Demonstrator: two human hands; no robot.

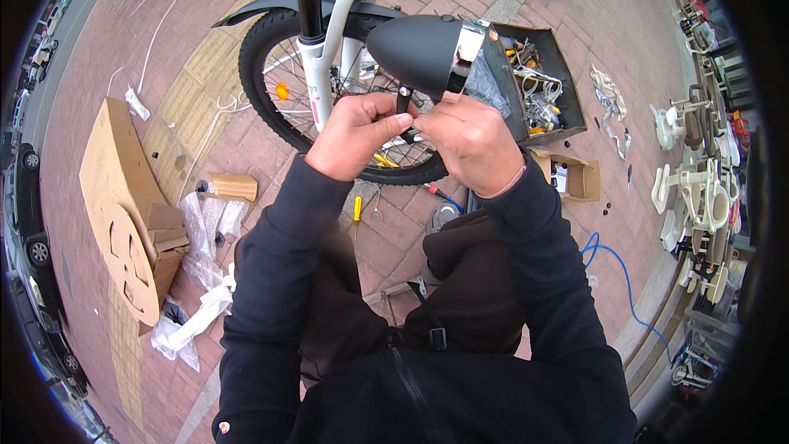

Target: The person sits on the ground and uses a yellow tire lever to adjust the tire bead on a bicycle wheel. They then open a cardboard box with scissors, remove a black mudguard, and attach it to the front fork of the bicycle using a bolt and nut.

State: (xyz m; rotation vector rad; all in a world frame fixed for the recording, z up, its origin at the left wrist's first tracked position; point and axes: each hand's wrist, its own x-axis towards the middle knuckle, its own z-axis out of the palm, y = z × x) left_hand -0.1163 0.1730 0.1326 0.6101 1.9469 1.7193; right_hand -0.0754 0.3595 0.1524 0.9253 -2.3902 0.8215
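Observation:
A black bullet-shaped bicycle headlight (415,51) with a chrome rim is above my hands, in front of the bicycle's wheel. My left hand (357,133) is closed, thumb and fingers pinched around a short black bolt-like piece (403,99) under the lamp. Close beside it, my right hand (475,141) is curled with its fingertips at the lamp's underside near the rim. Its fingers hide part of what they grip. Behind both hands stands a bicycle wheel (249,66) with a knobby black tyre, below a white fork (316,86) and a black mudguard (255,6).
An open toolbox (573,103) with mixed tools and parts lies beyond my right hand. A yellow-handled screwdriver (357,209) rests on the paving by my feet. Cardboard (115,173) and bubble wrap (201,234) lie left; a blue hose (626,271) and child seats (703,197) are right.

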